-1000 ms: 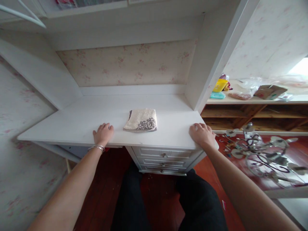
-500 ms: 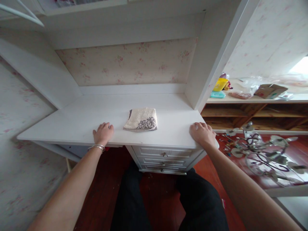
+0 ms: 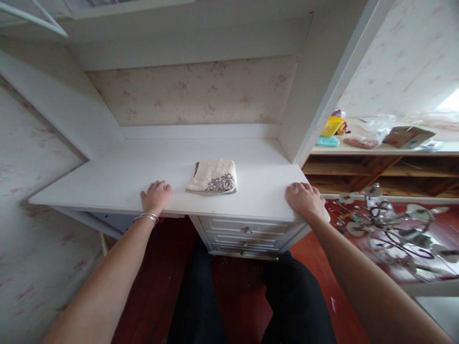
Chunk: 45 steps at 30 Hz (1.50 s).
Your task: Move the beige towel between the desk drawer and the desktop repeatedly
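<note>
Resting palm-down with fingers loosely spread, the left hand (image 3: pixel 156 196) and right hand (image 3: pixel 305 200) hold nothing on the white desk (image 3: pixel 118 184). Between them at frame centre lies a folded beige cloth (image 3: pixel 213 176). Below it, drawers (image 3: pixel 247 231) are closed.

The chandelier (image 3: pixel 398 234) on the floor is blurred, cut off rightward.

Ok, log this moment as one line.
left hand flat on desk | right hand on desk corner | folded towel between, untouched
</note>
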### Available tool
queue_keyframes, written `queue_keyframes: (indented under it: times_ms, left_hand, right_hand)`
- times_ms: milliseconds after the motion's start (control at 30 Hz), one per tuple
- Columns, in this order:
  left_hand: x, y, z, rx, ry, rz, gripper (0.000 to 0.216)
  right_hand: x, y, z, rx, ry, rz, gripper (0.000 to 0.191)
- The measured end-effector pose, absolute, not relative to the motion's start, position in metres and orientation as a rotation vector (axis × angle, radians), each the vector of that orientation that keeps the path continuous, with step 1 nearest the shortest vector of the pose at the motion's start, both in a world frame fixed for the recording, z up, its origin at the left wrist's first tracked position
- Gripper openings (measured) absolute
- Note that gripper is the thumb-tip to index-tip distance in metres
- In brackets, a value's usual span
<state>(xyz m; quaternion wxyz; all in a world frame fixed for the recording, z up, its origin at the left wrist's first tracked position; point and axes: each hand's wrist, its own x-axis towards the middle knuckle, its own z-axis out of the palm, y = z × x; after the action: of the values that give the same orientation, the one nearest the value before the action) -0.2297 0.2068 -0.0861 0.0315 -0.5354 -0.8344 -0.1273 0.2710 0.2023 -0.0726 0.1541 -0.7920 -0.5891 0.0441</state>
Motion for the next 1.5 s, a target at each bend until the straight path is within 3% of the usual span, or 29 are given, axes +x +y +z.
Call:
queue_keyframes:
  times_ms: [1500]
  left_hand:
    - [-0.2271,0.2047,-0.0827,-1.651,-2.576,-0.421,0.049]
  right_hand:
    - [0.2705,0.2024,-0.0735,-2.272,-1.682,0.121,0.055]
